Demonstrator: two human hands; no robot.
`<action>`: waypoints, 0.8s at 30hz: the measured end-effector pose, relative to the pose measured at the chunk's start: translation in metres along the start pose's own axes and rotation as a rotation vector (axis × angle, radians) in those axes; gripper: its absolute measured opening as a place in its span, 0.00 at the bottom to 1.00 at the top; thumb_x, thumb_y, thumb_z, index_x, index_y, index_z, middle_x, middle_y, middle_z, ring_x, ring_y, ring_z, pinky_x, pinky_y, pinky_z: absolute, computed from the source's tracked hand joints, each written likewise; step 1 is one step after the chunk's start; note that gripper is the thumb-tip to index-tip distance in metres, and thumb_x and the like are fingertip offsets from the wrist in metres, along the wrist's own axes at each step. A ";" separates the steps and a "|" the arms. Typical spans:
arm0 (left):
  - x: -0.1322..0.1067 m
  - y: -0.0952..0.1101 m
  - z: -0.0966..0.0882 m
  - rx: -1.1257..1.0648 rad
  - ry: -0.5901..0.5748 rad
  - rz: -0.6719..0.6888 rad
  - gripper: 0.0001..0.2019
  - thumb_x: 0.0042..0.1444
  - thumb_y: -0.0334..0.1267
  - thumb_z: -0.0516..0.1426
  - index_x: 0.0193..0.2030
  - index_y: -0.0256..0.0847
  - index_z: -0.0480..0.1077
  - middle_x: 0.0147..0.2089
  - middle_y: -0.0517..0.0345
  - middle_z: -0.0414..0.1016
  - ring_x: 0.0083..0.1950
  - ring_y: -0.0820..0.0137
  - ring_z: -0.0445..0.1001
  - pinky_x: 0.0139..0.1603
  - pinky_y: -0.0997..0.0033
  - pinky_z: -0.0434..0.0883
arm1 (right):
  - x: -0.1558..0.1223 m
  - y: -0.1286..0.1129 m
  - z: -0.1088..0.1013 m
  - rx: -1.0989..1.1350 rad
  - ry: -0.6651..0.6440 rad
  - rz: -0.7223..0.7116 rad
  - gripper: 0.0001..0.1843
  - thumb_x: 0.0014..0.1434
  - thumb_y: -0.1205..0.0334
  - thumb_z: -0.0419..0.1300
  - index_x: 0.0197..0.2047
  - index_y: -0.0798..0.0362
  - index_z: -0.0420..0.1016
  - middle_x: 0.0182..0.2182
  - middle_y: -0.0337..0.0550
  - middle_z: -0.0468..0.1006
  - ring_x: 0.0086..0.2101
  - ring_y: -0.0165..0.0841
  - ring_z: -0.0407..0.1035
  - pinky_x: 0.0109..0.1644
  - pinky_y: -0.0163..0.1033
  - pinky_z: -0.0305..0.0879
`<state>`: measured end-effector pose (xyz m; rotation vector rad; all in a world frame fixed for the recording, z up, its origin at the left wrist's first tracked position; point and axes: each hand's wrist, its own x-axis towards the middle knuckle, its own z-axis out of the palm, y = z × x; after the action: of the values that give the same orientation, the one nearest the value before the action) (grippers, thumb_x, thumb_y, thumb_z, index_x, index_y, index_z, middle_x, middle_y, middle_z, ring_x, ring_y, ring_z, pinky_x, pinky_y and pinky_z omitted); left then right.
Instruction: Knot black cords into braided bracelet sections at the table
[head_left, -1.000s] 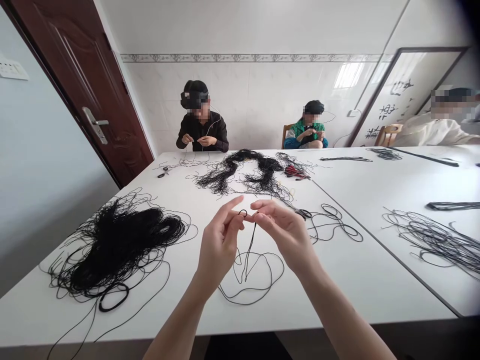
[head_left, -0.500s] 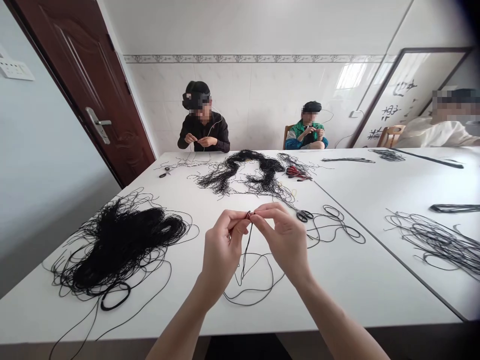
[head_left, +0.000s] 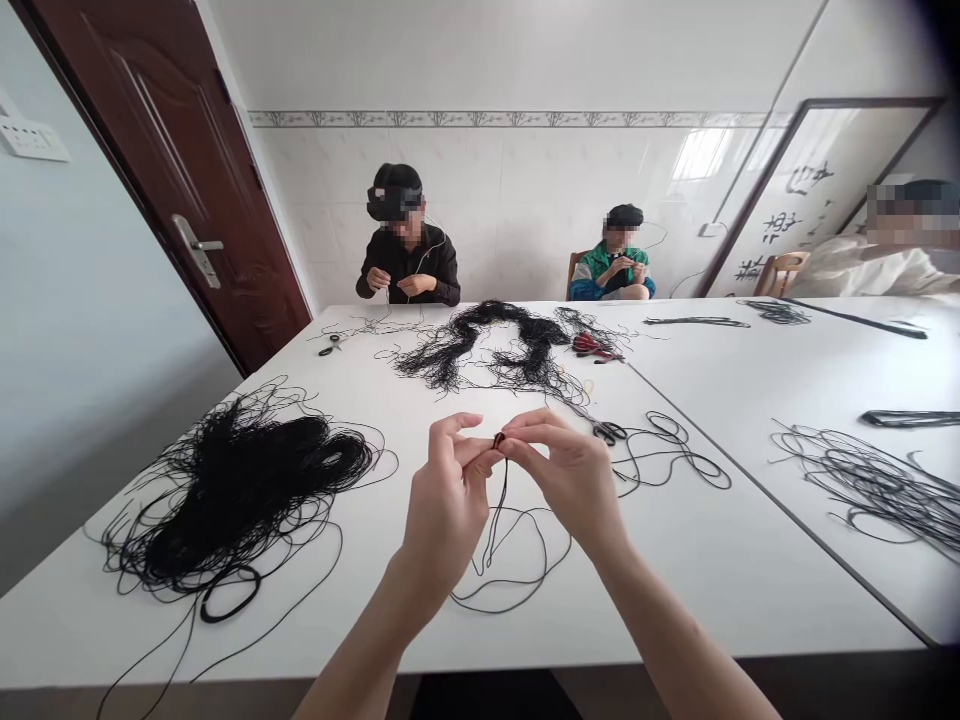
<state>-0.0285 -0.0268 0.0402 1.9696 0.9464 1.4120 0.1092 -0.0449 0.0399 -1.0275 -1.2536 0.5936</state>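
Observation:
Both my hands are raised over the white table (head_left: 675,580) and meet at a thin black cord (head_left: 501,520). My left hand (head_left: 446,500) pinches the cord's top with thumb and fingers. My right hand (head_left: 574,475) pinches the same spot from the other side, where a small dark knot or loop (head_left: 499,439) shows between the fingertips. Below them the cord hangs down and coils loosely on the table.
A big tangle of black cords (head_left: 232,490) lies to my left, another pile (head_left: 487,345) across the table, more cords (head_left: 870,480) on the right. Scissors (head_left: 607,431) lie just beyond my right hand, red scissors (head_left: 592,345) farther off. Three people sit at the far side and right.
The open loop held between my fingertips a second ago has been drawn down to a small knot. My hands have moved closer together and a little lower.

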 end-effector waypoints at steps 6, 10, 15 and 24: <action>0.000 -0.002 -0.003 0.004 -0.071 0.019 0.11 0.64 0.33 0.51 0.51 0.45 0.56 0.31 0.61 0.80 0.34 0.68 0.79 0.29 0.71 0.70 | 0.003 0.007 -0.004 0.135 -0.154 0.056 0.08 0.55 0.51 0.69 0.30 0.46 0.82 0.32 0.42 0.78 0.36 0.34 0.73 0.44 0.46 0.73; 0.000 0.000 -0.004 0.002 -0.104 0.001 0.10 0.65 0.35 0.51 0.52 0.44 0.57 0.26 0.65 0.76 0.30 0.70 0.76 0.24 0.74 0.65 | 0.002 0.009 -0.003 0.220 -0.162 0.070 0.12 0.56 0.50 0.67 0.29 0.49 0.80 0.32 0.42 0.77 0.35 0.33 0.72 0.40 0.43 0.74; 0.000 0.003 -0.003 0.013 -0.134 -0.015 0.10 0.65 0.35 0.51 0.52 0.43 0.57 0.26 0.65 0.76 0.28 0.72 0.73 0.21 0.75 0.61 | 0.001 0.007 -0.001 0.265 -0.172 0.080 0.13 0.56 0.50 0.67 0.28 0.50 0.80 0.31 0.42 0.76 0.31 0.31 0.71 0.36 0.41 0.74; 0.000 0.004 -0.007 0.021 -0.205 -0.003 0.15 0.66 0.31 0.50 0.57 0.43 0.54 0.30 0.62 0.80 0.30 0.70 0.76 0.29 0.72 0.68 | 0.002 0.015 -0.008 0.228 -0.227 0.088 0.07 0.54 0.52 0.69 0.34 0.45 0.84 0.34 0.42 0.78 0.28 0.28 0.69 0.33 0.40 0.73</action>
<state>-0.0345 -0.0292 0.0458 2.0804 0.8726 1.1761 0.1199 -0.0388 0.0275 -0.8433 -1.3075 0.9201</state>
